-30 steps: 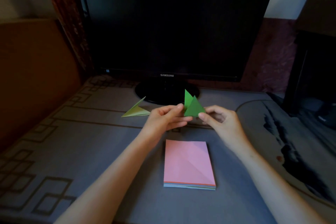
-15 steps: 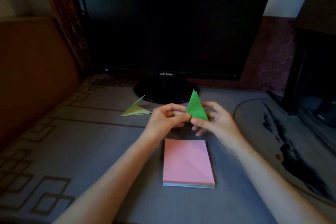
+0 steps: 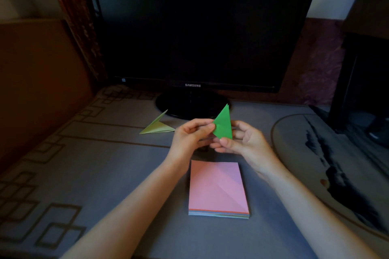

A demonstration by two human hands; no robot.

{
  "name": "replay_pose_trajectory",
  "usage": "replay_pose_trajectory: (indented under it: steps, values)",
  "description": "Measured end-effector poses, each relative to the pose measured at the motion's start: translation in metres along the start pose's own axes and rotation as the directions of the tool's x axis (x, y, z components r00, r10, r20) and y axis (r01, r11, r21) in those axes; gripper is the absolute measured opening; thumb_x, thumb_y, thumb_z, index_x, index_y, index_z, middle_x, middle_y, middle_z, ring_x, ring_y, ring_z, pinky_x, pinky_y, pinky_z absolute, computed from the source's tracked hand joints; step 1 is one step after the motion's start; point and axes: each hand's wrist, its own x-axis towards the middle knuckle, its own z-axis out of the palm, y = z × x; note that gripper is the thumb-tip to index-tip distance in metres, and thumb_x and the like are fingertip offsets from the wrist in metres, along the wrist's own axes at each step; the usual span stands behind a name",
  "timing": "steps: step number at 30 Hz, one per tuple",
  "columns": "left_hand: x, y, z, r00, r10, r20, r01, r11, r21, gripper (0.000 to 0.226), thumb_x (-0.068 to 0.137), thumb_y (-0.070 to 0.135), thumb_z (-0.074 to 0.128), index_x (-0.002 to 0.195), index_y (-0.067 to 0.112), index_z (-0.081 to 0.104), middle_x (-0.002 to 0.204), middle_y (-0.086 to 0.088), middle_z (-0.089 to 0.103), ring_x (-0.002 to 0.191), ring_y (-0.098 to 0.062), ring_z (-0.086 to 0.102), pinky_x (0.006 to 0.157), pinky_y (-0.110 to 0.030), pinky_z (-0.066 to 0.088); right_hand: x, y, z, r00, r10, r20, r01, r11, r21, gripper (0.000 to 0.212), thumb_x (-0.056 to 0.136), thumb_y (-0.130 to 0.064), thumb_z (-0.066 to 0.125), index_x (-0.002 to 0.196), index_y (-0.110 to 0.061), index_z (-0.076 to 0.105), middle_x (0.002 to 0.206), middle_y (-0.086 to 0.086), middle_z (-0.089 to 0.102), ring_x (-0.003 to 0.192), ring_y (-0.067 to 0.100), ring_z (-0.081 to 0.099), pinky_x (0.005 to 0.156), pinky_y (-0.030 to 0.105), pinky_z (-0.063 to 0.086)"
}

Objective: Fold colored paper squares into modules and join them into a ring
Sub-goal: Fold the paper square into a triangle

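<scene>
A dark green folded paper piece, a narrow pointed triangle, stands upright in the air between both hands. My left hand pinches its left edge with thumb and fingers. My right hand pinches its lower corner with thumb and fingers behind it. A light green folded module lies on the table to the left of my left hand. A stack of coloured paper squares, pink on top, lies on the table just below my hands.
A black monitor on a round stand fills the back of the grey patterned table cover. A wooden panel stands on the left. A round grey mat and dark furniture lie to the right.
The green piece went from two spread flaps to one narrow triangle. It tilted slightly, and my right hand shifted its pinch down to the lower corner.
</scene>
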Motion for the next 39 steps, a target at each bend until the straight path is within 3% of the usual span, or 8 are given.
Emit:
replay_pose_trajectory:
  steps: [7,10,14,19,24,28,34,39]
  values:
    - [0.005,-0.001,-0.006,0.989,0.117,0.093,-0.142,0.929,0.342,0.014,0.085,0.003,0.063,0.09,0.013,0.071,0.084,-0.002,0.068,0.078,-0.01,0.065,0.065,-0.021,0.054,0.001,-0.007,-0.004,0.986,-0.099,-0.132,0.064,0.965,-0.253,0.036,0.067,-0.029,0.068,0.1,-0.015,0.064,0.085,0.005,0.067,0.068,0.006,0.064,0.054,0.021,0.052]
    - [0.002,-0.003,-0.004,0.978,0.155,0.138,-0.2,0.884,0.424,0.013,0.085,0.005,0.064,0.092,0.014,0.071,0.083,-0.002,0.067,0.073,-0.003,0.063,0.059,-0.015,0.049,0.002,-0.006,-0.008,0.982,-0.108,-0.153,0.062,0.958,-0.28,0.015,0.073,-0.01,0.073,0.085,-0.011,0.065,0.072,0.006,0.066,0.053,0.007,0.059,0.044,0.018,0.046]
    - [0.006,-0.003,-0.006,0.981,0.15,0.122,-0.191,0.853,0.487,0.03,0.08,0.009,0.071,0.107,0.02,0.066,0.082,0.0,0.062,0.068,-0.005,0.061,0.057,-0.019,0.051,0.004,-0.003,-0.009,0.969,-0.12,-0.216,0.066,0.968,-0.242,0.012,0.075,0.007,0.069,0.074,-0.003,0.061,0.055,0.005,0.062,0.041,0.01,0.056,0.04,0.019,0.047]
    - [0.006,-0.004,-0.005,0.995,0.029,0.095,-0.065,0.913,0.402,0.036,0.072,-0.007,0.072,0.107,-0.001,0.063,0.074,-0.008,0.063,0.06,-0.01,0.065,0.057,-0.022,0.057,0.004,-0.003,-0.014,0.965,-0.09,-0.246,0.051,0.986,-0.159,0.008,0.077,0.005,0.068,0.076,0.0,0.062,0.055,0.006,0.064,0.046,0.014,0.061,0.048,0.022,0.054]
    - [0.008,0.004,-0.014,0.992,0.102,0.075,-0.124,0.9,0.418,0.031,0.072,-0.007,0.072,0.096,0.011,0.065,0.075,-0.006,0.064,0.059,-0.004,0.064,0.057,-0.016,0.053,0.003,-0.001,-0.014,0.986,-0.015,-0.168,0.0,0.996,-0.09,0.007,0.084,0.006,0.059,0.087,0.001,0.062,0.063,0.008,0.069,0.058,0.02,0.068,0.059,0.025,0.058]
    - [0.007,0.002,-0.015,0.971,0.203,0.124,-0.238,0.808,0.539,0.034,0.073,-0.001,0.074,0.094,0.025,0.066,0.09,0.001,0.065,0.067,-0.005,0.064,0.061,-0.016,0.052,0.004,0.003,-0.013,0.98,0.012,-0.197,-0.027,0.997,-0.072,0.007,0.084,0.006,0.059,0.086,0.0,0.061,0.065,0.011,0.069,0.058,0.021,0.069,0.058,0.024,0.058]
    - [0.01,-0.003,-0.023,0.86,0.374,0.346,-0.492,0.436,0.753,0.058,0.068,0.011,0.082,0.121,0.023,0.061,0.118,0.01,0.051,0.093,-0.002,0.058,0.075,-0.011,0.05,0.006,0.005,-0.013,0.975,0.014,-0.224,-0.014,1.0,0.006,0.01,0.084,0.007,0.059,0.091,-0.001,0.06,0.063,0.008,0.069,0.059,0.021,0.069,0.059,0.024,0.058]
    - [0.013,-0.005,-0.026,0.856,0.401,0.325,-0.488,0.421,0.765,0.033,0.07,0.007,0.079,0.102,0.015,0.073,0.105,0.004,0.065,0.094,-0.001,0.058,0.076,-0.008,0.045,0.006,0.006,-0.011,0.978,-0.033,-0.208,0.016,0.996,-0.086,0.012,0.085,0.006,0.059,0.094,-0.001,0.06,0.066,0.012,0.065,0.056,0.018,0.067,0.056,0.024,0.057]
